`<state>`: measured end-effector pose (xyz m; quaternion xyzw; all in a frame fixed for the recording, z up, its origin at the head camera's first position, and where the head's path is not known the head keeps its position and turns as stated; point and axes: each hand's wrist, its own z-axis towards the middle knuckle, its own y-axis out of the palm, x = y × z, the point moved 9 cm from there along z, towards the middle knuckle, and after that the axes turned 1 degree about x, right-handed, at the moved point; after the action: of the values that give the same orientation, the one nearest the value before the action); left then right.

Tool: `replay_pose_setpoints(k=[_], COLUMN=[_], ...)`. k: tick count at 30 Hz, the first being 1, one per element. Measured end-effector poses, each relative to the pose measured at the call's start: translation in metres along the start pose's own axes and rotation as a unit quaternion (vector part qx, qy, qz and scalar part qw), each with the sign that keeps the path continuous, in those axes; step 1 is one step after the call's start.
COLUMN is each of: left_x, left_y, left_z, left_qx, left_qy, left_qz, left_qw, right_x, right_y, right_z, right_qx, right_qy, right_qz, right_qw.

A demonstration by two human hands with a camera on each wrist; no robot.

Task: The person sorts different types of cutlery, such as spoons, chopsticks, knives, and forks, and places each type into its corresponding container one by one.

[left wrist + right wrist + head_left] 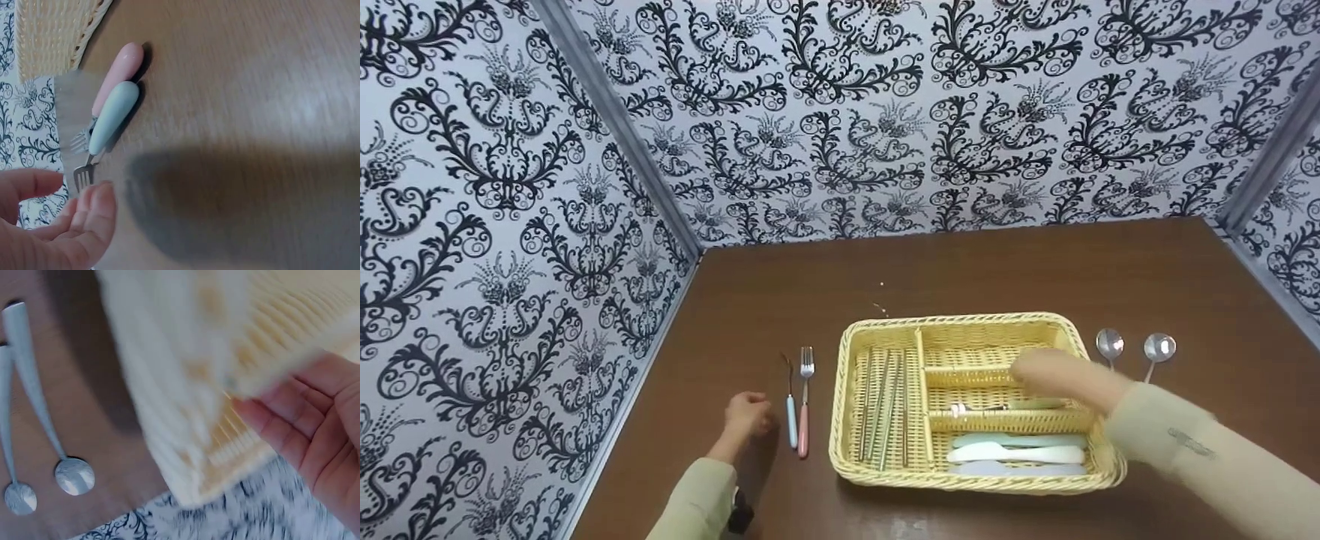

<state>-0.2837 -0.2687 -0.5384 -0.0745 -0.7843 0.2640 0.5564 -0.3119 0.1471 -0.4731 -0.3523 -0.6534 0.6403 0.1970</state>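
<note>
A yellow wicker basket (982,484) holds chopsticks (885,405) in its left compartment, a fork with a green handle (1035,403) in the middle one and pale knives (1012,454) in the front one. My right hand (1061,379) is over the basket's right part; in the right wrist view its fingers (270,416) are extended, with nothing seen in them. Left of the basket lie a blue-handled fork (791,421) and a pink-handled fork (803,431). My left hand (748,416) is beside them, its fingers loosely bent and empty in the left wrist view.
Two metal spoons (1110,343) (76,476) lie on the brown table (960,270) to the right of the basket. Patterned panels (847,150) stand behind the table and along its left and right sides.
</note>
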Motion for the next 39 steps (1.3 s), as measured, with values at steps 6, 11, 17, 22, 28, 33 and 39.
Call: replay_pose_setpoints(k=[6, 11, 17, 22, 28, 33, 39], left_x=[-0.005, -0.007, 0.0, -0.001, -0.003, -0.006, -0.01], left_y=[0.014, 0.022, 0.031, 0.036, 0.039, 0.04, 0.039], left_z=[-0.005, -0.009, -0.01, -0.008, -0.006, -0.005, -0.003], left_qx=[-0.063, -0.088, -0.077, -0.073, -0.08, -0.083, -0.082], left_qy=[-0.023, -0.029, -0.012, -0.027, -0.044, -0.054, -0.052], left_qz=[0.05, 0.076, 0.131, 0.146, 0.141, 0.128, 0.108], left_qw=[0.9965, 0.9929, 0.9882, 0.9862, 0.9858, 0.9869, 0.9894], right_x=[0.034, 0.075, 0.119, 0.14, 0.142, 0.141, 0.143], right_y=[-0.05, -0.064, -0.049, -0.039, -0.039, -0.042, -0.043], right_z=[-0.043, -0.091, -0.134, -0.155, -0.161, -0.163, -0.164], right_qx=[0.117, 0.235, 0.286, 0.298, 0.293, 0.295, 0.293], right_qy=[0.072, 0.145, 0.209, 0.248, 0.259, 0.26, 0.267], right_qz=[0.087, 0.107, 0.149, 0.164, 0.157, 0.158, 0.169], right_qw=[0.9868, 0.9552, 0.9232, 0.9069, 0.907, 0.9059, 0.9025])
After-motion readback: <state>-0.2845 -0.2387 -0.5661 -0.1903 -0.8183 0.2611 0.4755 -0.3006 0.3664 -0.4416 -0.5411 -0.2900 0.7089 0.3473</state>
